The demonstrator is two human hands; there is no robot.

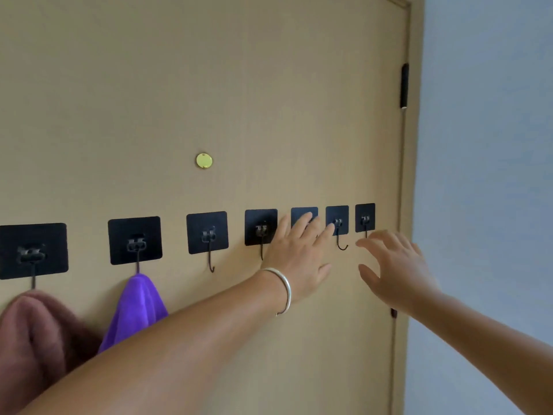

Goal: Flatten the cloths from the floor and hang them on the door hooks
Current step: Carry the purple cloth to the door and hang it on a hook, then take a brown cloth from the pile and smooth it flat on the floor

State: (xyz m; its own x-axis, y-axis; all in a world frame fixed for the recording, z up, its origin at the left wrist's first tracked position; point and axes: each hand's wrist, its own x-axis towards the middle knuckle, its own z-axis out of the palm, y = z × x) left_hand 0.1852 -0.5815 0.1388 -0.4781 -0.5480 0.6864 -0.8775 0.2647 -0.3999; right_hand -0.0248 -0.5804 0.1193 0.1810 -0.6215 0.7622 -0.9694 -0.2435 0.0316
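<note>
Both forearms reach up, left hand [299, 253] and right hand [395, 271] spread empty near the hooks [337, 226], so I'd guess next cloth comes from the floor.

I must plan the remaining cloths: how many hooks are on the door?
7, in one row: under the brown cloth, under the purple cloth, three bare ones (third, fourth, sixth), the fifth behind the left hand, the seventh by the right hand. More may lie beyond the left edge.
</note>
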